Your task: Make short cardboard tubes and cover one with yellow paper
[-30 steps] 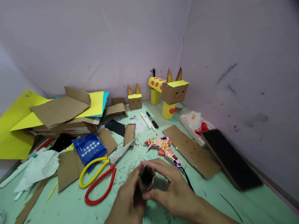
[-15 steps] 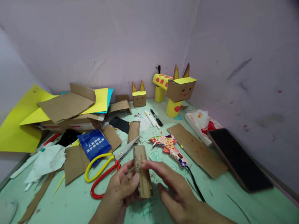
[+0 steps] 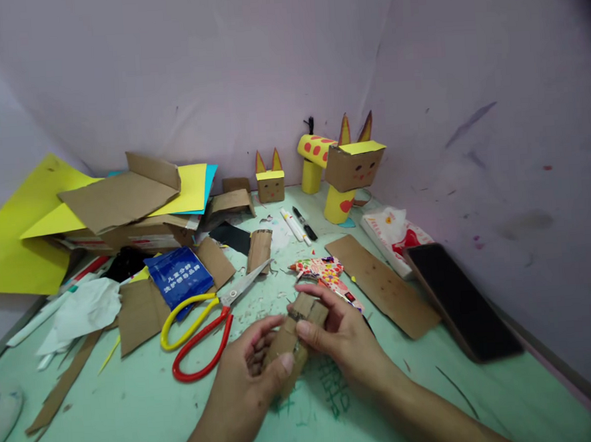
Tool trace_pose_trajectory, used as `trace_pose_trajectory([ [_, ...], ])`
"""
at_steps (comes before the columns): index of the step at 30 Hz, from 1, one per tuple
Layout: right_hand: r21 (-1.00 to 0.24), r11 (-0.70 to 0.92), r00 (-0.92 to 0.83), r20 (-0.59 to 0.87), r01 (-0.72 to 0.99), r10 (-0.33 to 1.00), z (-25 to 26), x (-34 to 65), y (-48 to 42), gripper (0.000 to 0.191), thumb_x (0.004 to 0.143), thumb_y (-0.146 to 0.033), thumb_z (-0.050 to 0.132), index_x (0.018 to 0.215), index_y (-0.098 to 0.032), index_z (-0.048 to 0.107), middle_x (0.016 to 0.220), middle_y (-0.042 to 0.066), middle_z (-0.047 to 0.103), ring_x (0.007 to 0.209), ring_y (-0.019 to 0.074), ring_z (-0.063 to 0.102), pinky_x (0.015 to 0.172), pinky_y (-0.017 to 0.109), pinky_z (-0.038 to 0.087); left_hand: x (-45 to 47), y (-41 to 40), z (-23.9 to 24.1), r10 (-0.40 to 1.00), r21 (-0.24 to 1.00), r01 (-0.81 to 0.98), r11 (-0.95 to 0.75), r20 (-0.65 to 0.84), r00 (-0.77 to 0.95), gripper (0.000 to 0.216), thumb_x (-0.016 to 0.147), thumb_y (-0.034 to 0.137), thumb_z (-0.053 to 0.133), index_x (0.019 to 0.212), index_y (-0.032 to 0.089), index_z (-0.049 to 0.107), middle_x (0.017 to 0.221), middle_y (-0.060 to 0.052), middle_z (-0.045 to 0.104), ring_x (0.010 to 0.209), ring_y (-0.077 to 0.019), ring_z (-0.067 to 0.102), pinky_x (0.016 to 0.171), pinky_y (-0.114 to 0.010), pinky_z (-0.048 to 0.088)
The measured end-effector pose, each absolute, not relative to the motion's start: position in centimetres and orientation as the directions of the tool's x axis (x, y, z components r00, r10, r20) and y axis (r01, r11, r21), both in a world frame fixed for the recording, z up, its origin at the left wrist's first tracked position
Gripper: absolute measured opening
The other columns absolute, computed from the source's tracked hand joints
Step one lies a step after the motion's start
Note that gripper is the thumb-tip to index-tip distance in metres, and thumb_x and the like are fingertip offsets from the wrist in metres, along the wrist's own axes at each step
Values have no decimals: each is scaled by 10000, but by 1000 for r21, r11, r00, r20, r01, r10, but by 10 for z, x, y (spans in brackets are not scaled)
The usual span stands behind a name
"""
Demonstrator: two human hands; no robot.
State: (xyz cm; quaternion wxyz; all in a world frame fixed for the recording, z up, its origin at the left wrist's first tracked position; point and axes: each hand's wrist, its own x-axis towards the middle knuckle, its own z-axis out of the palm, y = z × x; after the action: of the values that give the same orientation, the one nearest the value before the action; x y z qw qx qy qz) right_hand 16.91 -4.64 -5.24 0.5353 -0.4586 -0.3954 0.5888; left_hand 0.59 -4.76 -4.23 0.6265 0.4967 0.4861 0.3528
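Note:
Between my two hands is a small folded piece of cardboard (image 3: 289, 341), tilted with its far end to the right. My left hand (image 3: 257, 370) grips its near left end, thumb on top. My right hand (image 3: 340, 331) closes on the far end, thumb pressed on the upper face and fingers behind. Scissors (image 3: 225, 308) with one yellow and one red handle lie just left of my hands. A flower-patterned hot glue gun (image 3: 323, 272) lies beyond my right hand, which partly hides its handle.
A cardboard strip (image 3: 384, 285), a phone (image 3: 463, 304) and a tissue pack (image 3: 389, 238) lie at right. A yellow-bodied cardboard animal (image 3: 355, 167), a small eared box head (image 3: 271, 186) and markers (image 3: 296, 226) stand or lie behind. Stacked cardboard and paper (image 3: 124, 198) fill the left.
My right hand has gone from touching the cardboard with a fingertip to gripping its far end. The piece has turned from nearly upright in view to slanting right. The view has shifted slightly.

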Motion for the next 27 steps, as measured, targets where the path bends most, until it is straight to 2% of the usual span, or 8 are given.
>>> trace_pose_trajectory([
  [2, -957, -53, 114, -89, -287, 990, -54, 169, -45, 482, 676, -330, 747, 1090, -245, 515, 984, 40, 640, 838, 200, 625, 697, 313, 509, 6, -48, -42, 958, 971, 41, 236, -240, 159, 517, 664, 439, 725, 1079, 173, 568, 996, -81, 660, 922, -225, 629, 765, -309, 505],
  [6, -965, 50, 264, -21, -257, 964, -59, 170, -42, 411, 691, -325, 731, 1022, -261, 497, 1088, 35, 593, 823, 177, 609, 669, 277, 507, 4, -49, -42, 977, 981, 28, 194, -190, -91, 440, 638, 461, 745, 927, 195, 546, 732, 31, 566, 626, -109, 539, 518, -187, 435],
  [9, -973, 39, 260, -22, -229, 965, -62, 169, -45, 403, 692, -335, 724, 1013, -251, 496, 1059, 42, 602, 820, 189, 607, 670, 288, 513, 3, -49, -39, 968, 970, 14, 242, -240, -79, 371, 670, 490, 705, 848, 183, 598, 583, 60, 504, 458, -68, 394, 400, -171, 308],
  [14, -980, -28, 204, -69, -199, 977, -65, 165, -51, 430, 700, -348, 715, 1040, -260, 467, 1020, 36, 603, 863, 203, 604, 696, 297, 519, 4, -44, -26, 987, 971, 188, 145, -128, -99, 270, 588, 427, 736, 577, 163, 678, 581, -14, 614, 573, -142, 508, 498, -221, 391],
  [17, -972, -60, 142, -94, -226, 985, -63, 163, -51, 465, 690, -366, 722, 1052, -268, 447, 1051, 41, 593, 897, 208, 605, 719, 310, 520, 4, -40, -27, 970, 977, 78, 196, -182, -158, 252, 536, 394, 767, 584, 163, 680, 610, -17, 645, 625, -155, 545, 561, -226, 431],
  [20, -979, -20, 173, -55, -201, 983, -56, 168, -46, 591, 604, -396, 773, 1097, -255, 479, 1139, 75, 569, 989, 240, 577, 762, 336, 504, 2, -37, -37, 931, 953, -84, 291, -302, -206, 315, 512, 406, 788, 620, 150, 640, 537, 20, 587, 492, -88, 469, 451, -182, 359],
  [23, -999, -18, 289, -29, -41, 957, -47, 179, -40, 446, 668, -481, 694, 1008, -204, 609, 962, 78, 633, 867, 240, 582, 698, 348, 475, -1, -34, -43, 917, 942, -120, 315, -334, -218, 355, 507, 419, 792, 629, 153, 590, 458, 75, 473, 393, -35, 327, 374, -152, 227],
  [27, -987, -46, 231, -10, 151, 973, -40, 189, -36, 337, 683, -482, 654, 789, -166, 703, 789, 68, 658, 605, 174, 516, 562, 313, 403, -1, -34, -39, 908, 929, -140, 343, -366, -204, 379, 481, 410, 809, 601, 152, 559, 448, 83, 457, 395, -28, 339, 375, -138, 237],
])
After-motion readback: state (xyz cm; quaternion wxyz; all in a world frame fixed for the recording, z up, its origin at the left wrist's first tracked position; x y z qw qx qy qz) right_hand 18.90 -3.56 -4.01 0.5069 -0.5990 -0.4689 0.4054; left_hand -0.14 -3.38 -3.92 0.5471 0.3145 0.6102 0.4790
